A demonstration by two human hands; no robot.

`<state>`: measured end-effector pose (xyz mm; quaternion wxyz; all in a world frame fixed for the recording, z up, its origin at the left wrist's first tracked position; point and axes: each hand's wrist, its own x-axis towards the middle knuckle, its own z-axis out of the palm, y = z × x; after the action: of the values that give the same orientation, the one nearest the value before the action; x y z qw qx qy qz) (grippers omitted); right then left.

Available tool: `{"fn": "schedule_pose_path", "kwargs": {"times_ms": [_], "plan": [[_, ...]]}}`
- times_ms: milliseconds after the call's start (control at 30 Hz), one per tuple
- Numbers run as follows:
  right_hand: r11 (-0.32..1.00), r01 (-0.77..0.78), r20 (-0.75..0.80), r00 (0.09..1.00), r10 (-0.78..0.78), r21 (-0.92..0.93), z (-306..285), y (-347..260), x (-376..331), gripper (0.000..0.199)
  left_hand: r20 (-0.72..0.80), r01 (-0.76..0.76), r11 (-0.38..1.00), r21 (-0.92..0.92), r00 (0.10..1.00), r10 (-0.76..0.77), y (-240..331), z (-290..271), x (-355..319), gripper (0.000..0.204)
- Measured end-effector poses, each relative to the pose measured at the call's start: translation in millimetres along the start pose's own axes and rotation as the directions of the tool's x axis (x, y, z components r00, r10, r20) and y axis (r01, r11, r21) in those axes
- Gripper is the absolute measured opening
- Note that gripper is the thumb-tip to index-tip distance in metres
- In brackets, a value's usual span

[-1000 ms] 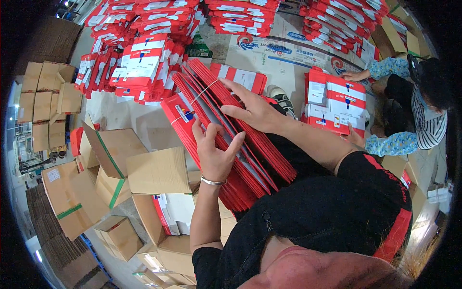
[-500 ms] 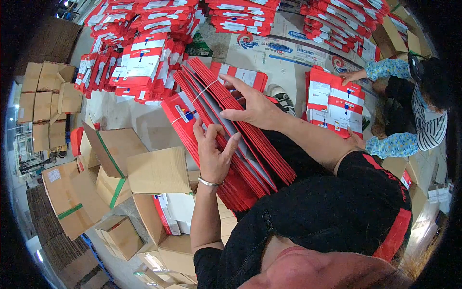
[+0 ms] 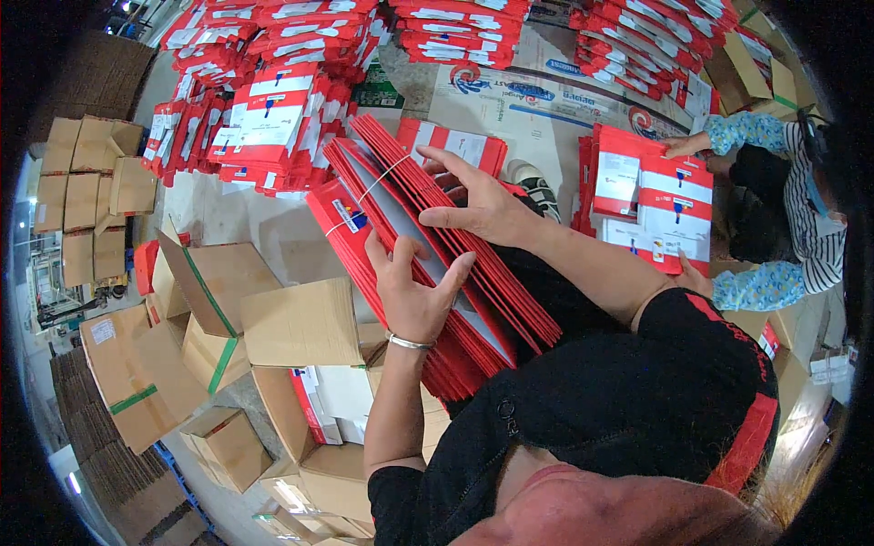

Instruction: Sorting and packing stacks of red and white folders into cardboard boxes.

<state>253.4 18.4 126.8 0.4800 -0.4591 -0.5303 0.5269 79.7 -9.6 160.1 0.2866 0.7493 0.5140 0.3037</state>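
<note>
A thick bundle of flat red folders [image 3: 437, 264] leans tilted in front of my body, a thin pale band [image 3: 386, 178] around its upper part. A gap near the middle shows a grey-white inner face. My right hand [image 3: 482, 205] grips the right-hand part from above, thumb on the near side and fingers over the edges. Against the left-hand part rests my left hand [image 3: 414, 287], fingers curled onto the folders and thumb apart; some fingertips are hidden. Another red-and-white piece with a printed label [image 3: 350, 218] shows at the bundle's left side.
Tall piles of red-and-white folders [image 3: 269, 118] stand ahead. Open cardboard boxes [image 3: 300, 323] crowd the left, one with folders inside. At the right a co-worker [image 3: 801, 200] in patterned sleeves handles a stack of folders [image 3: 651, 196]. Flattened cardboard [image 3: 537, 100] lies on the floor.
My left hand has shifted slightly right and its thumb has moved along the folders. The bundle has tilted a little. The co-worker's stack has moved to the right.
</note>
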Motion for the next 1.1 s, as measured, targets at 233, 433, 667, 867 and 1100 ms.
{"fn": "schedule_pose_path", "kwargs": {"times_ms": [233,433,667,867,1100], "plan": [[1.000,0.013,-0.017,1.000,-0.013,0.008,-11,0,-1,0.085,0.079,-0.120,0.991,0.053,0.990,0.116,-16,-3,-4,0.031],[0.999,0.036,-0.029,0.999,-0.036,-0.005,1,-3,-3,0.089,0.082,-0.122,0.992,0.013,0.989,0.121,-12,-9,-4,0.025],[0.999,0.033,-0.030,0.999,-0.033,-0.023,5,-1,-3,0.092,0.038,0.022,0.999,0.024,0.999,-0.023,0,-3,-5,0.054],[0.998,0.058,-0.039,0.997,-0.060,-0.040,9,-2,-3,0.093,0.012,-0.008,0.998,0.057,1.000,0.007,0,-1,-7,0.057],[0.989,0.057,-0.040,0.997,-0.062,-0.134,6,0,-1,0.091,0.105,0.014,0.998,-0.057,0.994,-0.008,-9,-9,-6,0.053]]}}
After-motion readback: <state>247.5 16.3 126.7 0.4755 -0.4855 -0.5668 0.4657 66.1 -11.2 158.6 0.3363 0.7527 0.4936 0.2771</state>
